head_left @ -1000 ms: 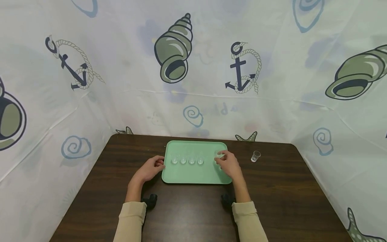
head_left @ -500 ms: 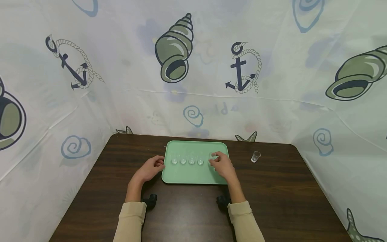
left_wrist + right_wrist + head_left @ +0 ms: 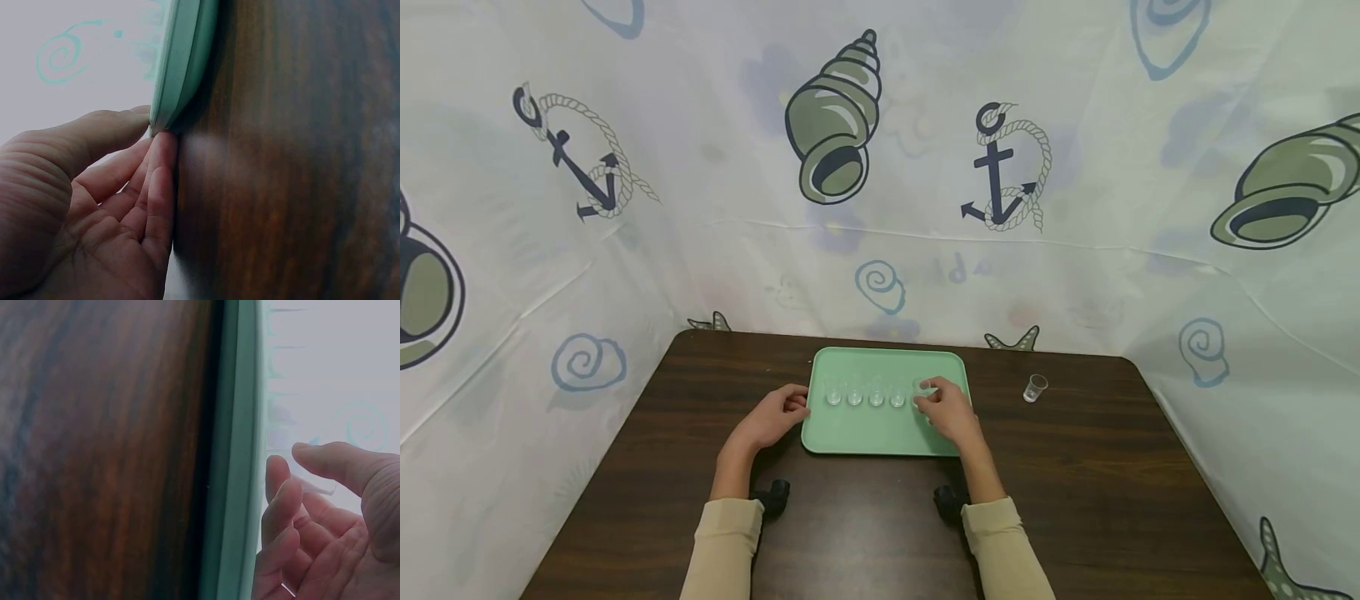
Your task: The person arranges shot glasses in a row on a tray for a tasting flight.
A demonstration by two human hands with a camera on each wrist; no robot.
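A green tray [image 3: 880,437] lies on the dark wooden table. Several small clear cups [image 3: 876,398] stand in a row across its middle. At the right end of that row my right hand [image 3: 947,412] holds another clear cup [image 3: 921,387] between thumb and fingers; in the right wrist view the hand [image 3: 331,512] partly hides this cup. My left hand [image 3: 772,417] is at the tray's left edge. In the left wrist view, the left thumb [image 3: 100,134] lies at the tray rim [image 3: 178,69], with the fingers curled against it from the other side.
One more small clear cup [image 3: 1034,387] stands on the table [image 3: 1097,467] to the right of the tray. A white cloth backdrop [image 3: 715,125] printed with shells and anchors closes off the back and both sides.
My right hand has moved left over the tray with its cup, bringing it beside the row. The left hand has stayed at the tray's edge.
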